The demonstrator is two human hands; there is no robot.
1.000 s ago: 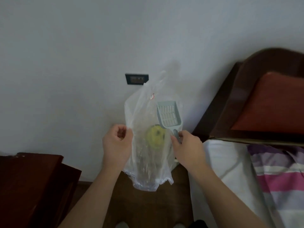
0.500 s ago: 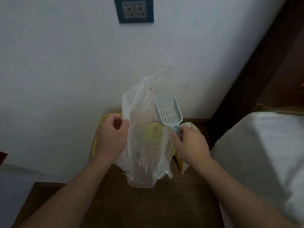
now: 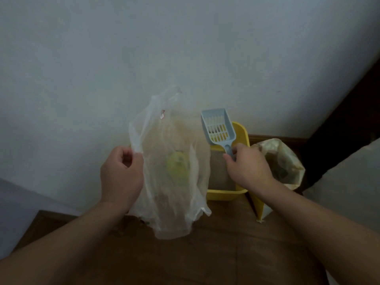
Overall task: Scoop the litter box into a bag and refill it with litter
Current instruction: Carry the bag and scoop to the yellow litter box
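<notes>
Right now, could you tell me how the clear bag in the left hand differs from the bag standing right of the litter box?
The clear bag is thin and see-through; the standing bag is cream and yellow, less clear. The clear bag hangs from the left hand; the standing bag rests on the floor, held by no hand, its top gaping open. Both are close to the yellow litter box.

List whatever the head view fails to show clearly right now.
All head view:
- box: left part hidden behind the bag that the left hand holds.
- yellow-green lump seen through the bag: blurred by plastic, unidentifiable.
- scoop handle: mostly covered by the right hand.
- sack contents: too dim to tell.
</notes>
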